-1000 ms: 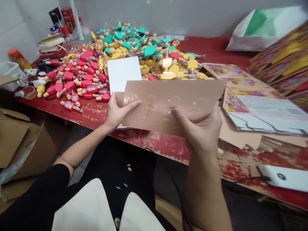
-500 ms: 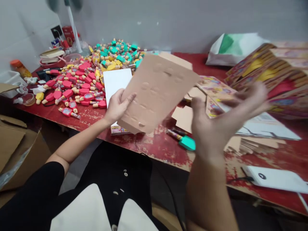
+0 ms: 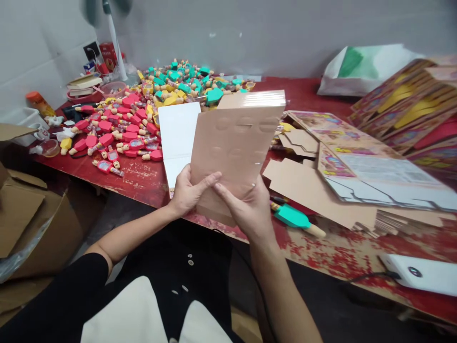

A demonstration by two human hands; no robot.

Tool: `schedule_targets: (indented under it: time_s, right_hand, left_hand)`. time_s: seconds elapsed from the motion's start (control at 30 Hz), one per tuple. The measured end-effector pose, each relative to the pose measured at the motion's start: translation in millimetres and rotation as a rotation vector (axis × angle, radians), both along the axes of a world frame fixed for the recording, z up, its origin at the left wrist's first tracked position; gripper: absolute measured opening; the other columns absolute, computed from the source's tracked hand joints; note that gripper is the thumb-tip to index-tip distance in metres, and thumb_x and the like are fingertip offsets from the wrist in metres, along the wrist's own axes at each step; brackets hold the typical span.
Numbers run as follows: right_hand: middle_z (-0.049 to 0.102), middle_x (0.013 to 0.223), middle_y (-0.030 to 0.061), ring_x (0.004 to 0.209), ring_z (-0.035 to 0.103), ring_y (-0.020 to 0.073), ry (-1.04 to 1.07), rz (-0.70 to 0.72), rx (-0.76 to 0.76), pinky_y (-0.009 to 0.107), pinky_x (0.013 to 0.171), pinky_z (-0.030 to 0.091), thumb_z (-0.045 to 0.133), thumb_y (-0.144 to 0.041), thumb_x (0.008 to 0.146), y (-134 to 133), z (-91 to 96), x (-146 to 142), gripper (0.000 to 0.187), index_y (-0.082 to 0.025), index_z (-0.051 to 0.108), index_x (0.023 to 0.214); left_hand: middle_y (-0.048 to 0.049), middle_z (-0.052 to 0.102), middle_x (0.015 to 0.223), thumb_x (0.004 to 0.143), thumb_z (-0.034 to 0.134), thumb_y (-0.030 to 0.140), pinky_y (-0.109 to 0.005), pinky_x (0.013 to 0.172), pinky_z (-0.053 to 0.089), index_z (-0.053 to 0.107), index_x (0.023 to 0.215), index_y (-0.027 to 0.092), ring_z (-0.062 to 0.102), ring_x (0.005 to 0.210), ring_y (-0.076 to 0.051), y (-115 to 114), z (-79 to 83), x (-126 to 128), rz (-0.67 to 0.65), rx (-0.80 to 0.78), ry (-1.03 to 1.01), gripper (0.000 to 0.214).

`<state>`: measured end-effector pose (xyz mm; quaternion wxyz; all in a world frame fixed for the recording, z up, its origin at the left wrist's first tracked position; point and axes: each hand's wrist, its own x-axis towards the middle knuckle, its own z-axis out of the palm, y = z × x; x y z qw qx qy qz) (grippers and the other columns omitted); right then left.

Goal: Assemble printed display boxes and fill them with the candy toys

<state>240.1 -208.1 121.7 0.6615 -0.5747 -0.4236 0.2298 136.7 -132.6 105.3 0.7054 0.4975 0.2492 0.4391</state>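
Both my hands are on one piece: a flat brown cardboard sheet with rows of rounded marks (image 3: 232,138), center of frame, above the front edge of the worn red bench (image 3: 144,181). My left hand (image 3: 186,194) grips its near left side, thumb on top. My right hand (image 3: 252,207) grips the near right side, thumb on top too, the thumb tips close together. Fingers underneath hidden.

Progress, as far as visible: the marks look like shallow bumps or cut lines, mostly not opened; one by the far edge shows a dark slit. A tan panel with a glossy patch (image 3: 264,98) shows past the far edge; can't tell if it's joined. So I'd judge this sheet as partway worked, no toy showing on it.

Left of the sheet, a creased white card (image 3: 179,136) lies on the bench. Lots left loose: pink-red plastic paddle-shaped toys (image 3: 130,136) at center left, teal plastic toys (image 3: 185,88) at upper center, and one teal toy with a beige handle (image 3: 293,216) just right of my right hand. Flat brown cardboard pieces (image 3: 303,186) and printed white-backed cards (image 3: 382,174) lie at right, none in my hands.
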Motion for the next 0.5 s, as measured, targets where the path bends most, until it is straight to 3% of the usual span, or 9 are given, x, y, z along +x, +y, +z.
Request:
schedule_targets:
  time_s: [0.1, 0.17, 0.27, 0.3, 0.37, 0.4, 0.43, 0.5]
  right_hand:
    - [0.071, 0.121, 0.0123, 0.111, 0.070, 0.0262, 0.035, 0.055, -0.041, 0.045, 0.102, 0.059, 0.086, -0.050, 0.072, -4.4, -5.6, 9.3, 0.064, -0.020, 0.064, 0.124]
    - [0.072, 0.120, 0.0119, 0.107, 0.071, 0.0259, 0.011, 0.089, -0.086, 0.042, 0.096, 0.061, 0.087, -0.049, 0.070, -6.6, -7.6, 22.6, 0.064, -0.020, 0.064, 0.122]
    - [0.073, 0.115, 0.0100, 0.100, 0.071, 0.0250, -0.153, 0.257, -0.196, 0.038, 0.085, 0.063, 0.087, -0.049, 0.071, -7.8, 3.0, 44.1, 0.062, -0.020, 0.064, 0.121]
    - [0.073, 0.113, 0.0093, 0.099, 0.071, 0.0249, -0.216, 0.347, -0.235, 0.038, 0.083, 0.062, 0.086, -0.050, 0.073, -7.5, 10.0, 49.9, 0.061, -0.020, 0.063, 0.121]
    - [0.073, 0.108, 0.0078, 0.095, 0.069, 0.0252, -0.349, 0.472, -0.298, 0.040, 0.081, 0.061, 0.081, -0.054, 0.077, -6.5, 24.6, 58.3, 0.057, -0.021, 0.065, 0.120]
    - [0.072, 0.105, 0.0075, 0.094, 0.068, 0.0260, -0.433, 0.439, -0.301, 0.043, 0.082, 0.060, 0.080, -0.057, 0.077, -6.2, 30.1, 60.9, 0.056, -0.021, 0.066, 0.117]
    - [0.070, 0.104, 0.0082, 0.096, 0.067, 0.0278, -0.525, 0.316, -0.278, 0.047, 0.085, 0.059, 0.079, -0.060, 0.076, -6.1, 33.3, 62.7, 0.056, -0.021, 0.067, 0.115]
    - [0.065, 0.113, 0.0130, 0.106, 0.062, 0.0336, -0.661, -0.124, -0.164, 0.054, 0.091, 0.056, 0.082, -0.063, 0.073, -6.5, 30.2, 63.8, 0.065, -0.022, 0.065, 0.121]
  left_hand:
    - [-0.0152, 0.068, 0.127, 0.077, 0.080, 0.063, -0.047, 0.109, 0.050, 0.056, 0.120, 0.016, 0.066, 0.118, -0.028, 2.2, -8.2, -5.1, -0.016, 0.051, 0.080, 0.068]
    - [-0.0168, 0.060, 0.138, 0.079, 0.076, 0.067, -0.051, 0.118, 0.042, 0.052, 0.128, 0.018, 0.056, 0.134, -0.031, 14.6, -1.1, -10.7, 0.078, 0.243, 0.207, 0.073]
    - [-0.0130, 0.044, 0.154, 0.073, 0.082, 0.067, -0.051, 0.129, 0.023, 0.048, 0.139, 0.024, 0.027, 0.156, -0.034, 45.8, 31.4, -17.3, 0.220, 0.690, 0.325, 0.086]
    - [-0.0111, 0.044, 0.154, 0.071, 0.084, 0.066, -0.052, 0.130, 0.022, 0.050, 0.139, 0.026, 0.024, 0.157, -0.035, 56.4, 44.8, -18.4, 0.189, 0.808, 0.334, 0.086]
    - [-0.0091, 0.054, 0.143, 0.071, 0.083, 0.067, -0.052, 0.125, 0.030, 0.059, 0.133, 0.028, 0.036, 0.150, -0.036, 73.5, 67.8, -19.7, 0.044, 0.946, 0.340, 0.076]
    - [-0.0084, 0.059, 0.135, 0.073, 0.082, 0.067, -0.051, 0.122, 0.036, 0.063, 0.128, 0.028, 0.045, 0.144, -0.035, 79.8, 75.1, -20.2, -0.007, 0.972, 0.338, 0.070]
    - [-0.0077, 0.062, 0.128, 0.074, 0.081, 0.066, -0.049, 0.118, 0.040, 0.065, 0.124, 0.027, 0.051, 0.137, -0.034, 84.7, 78.7, -21.0, -0.021, 0.980, 0.330, 0.066]
    - [-0.0063, 0.063, 0.121, 0.075, 0.080, 0.067, -0.045, 0.113, 0.045, 0.065, 0.122, 0.027, 0.057, 0.127, -0.030, 91.9, 75.5, -23.2, 0.063, 0.959, 0.300, 0.064]
